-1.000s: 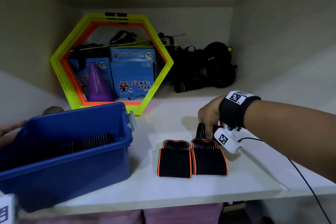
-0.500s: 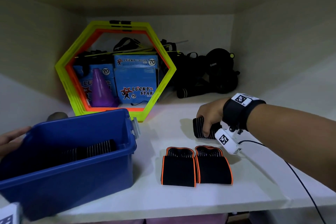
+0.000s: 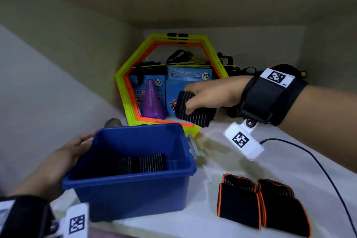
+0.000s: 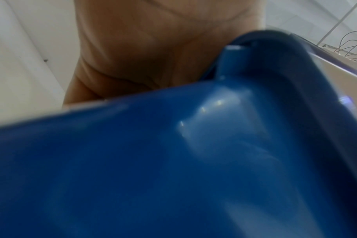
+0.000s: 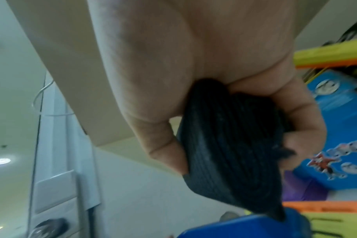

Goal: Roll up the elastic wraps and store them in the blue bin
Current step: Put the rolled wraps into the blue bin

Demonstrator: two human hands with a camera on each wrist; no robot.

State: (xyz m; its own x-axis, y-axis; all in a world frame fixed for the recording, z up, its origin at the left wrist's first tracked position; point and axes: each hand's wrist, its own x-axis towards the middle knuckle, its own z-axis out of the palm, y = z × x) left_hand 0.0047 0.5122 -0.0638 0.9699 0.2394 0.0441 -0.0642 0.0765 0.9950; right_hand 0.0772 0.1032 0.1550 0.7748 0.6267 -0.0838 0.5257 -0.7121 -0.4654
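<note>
I pinch a rolled wrap (image 3: 195, 111) in my right hand (image 3: 211, 95) above the bin (image 3: 133, 189), left hand (image 3: 63, 157) flat against its side; next, I lower and release.

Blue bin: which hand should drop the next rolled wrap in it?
The right hand. Its fingers already grip the rolled wrap in the air near the blue bin, while the left hand rests on the bin's left side.

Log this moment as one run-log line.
right hand: grips rolled wrap, above bin's far edge | left hand: rests on blue bin | two orange-trimmed wraps: on shelf
</note>
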